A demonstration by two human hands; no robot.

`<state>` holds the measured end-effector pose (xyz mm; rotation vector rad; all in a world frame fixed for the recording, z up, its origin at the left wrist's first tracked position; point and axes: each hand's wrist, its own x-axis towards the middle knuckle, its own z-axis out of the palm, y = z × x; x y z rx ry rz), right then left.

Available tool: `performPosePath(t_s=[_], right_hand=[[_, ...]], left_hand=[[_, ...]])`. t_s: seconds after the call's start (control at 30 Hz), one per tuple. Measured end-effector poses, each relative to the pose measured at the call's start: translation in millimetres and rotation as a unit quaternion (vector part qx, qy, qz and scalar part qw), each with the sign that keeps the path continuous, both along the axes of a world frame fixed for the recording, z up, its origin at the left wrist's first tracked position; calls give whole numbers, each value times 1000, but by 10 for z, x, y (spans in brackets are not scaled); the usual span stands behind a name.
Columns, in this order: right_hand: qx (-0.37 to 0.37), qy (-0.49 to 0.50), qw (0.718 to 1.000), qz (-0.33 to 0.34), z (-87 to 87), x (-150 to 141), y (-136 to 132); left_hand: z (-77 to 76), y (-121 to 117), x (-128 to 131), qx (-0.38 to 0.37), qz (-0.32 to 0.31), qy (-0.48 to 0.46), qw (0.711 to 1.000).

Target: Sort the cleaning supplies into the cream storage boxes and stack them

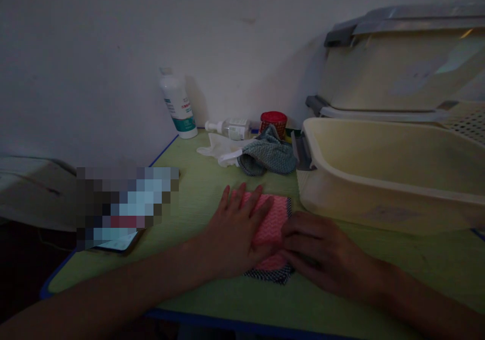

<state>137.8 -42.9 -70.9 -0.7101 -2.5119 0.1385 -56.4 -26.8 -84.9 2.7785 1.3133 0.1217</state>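
Observation:
A pink cloth (273, 224) with a black-and-white checked edge lies folded flat on the green tabletop (189, 289). My left hand (238, 234) rests flat on its left part, fingers spread and pointing away from me. At the cloth's right edge, my right hand (326, 251) has its fingers bent and drawn together, pinching the edge. Part of the cloth is hidden under both hands. Beyond them sits a crumpled grey-blue cloth (269, 153), next to a thin white glove-like piece (222, 148).
An open cream bin (379, 188) stands at right, before a lidded box (397, 72). At the back are a white bottle (180, 107), a clear pump bottle (235, 128) lying down and a red round container (273, 123). A partly blurred phone (121, 239) lies at left.

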Motion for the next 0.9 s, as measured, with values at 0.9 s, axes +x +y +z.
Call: performPosePath(t_s=[0.9], right_hand=[[-209,-91,968,101,104,93,74]], left_hand=[[25,28,-31,-29,-4,-10,1000]])
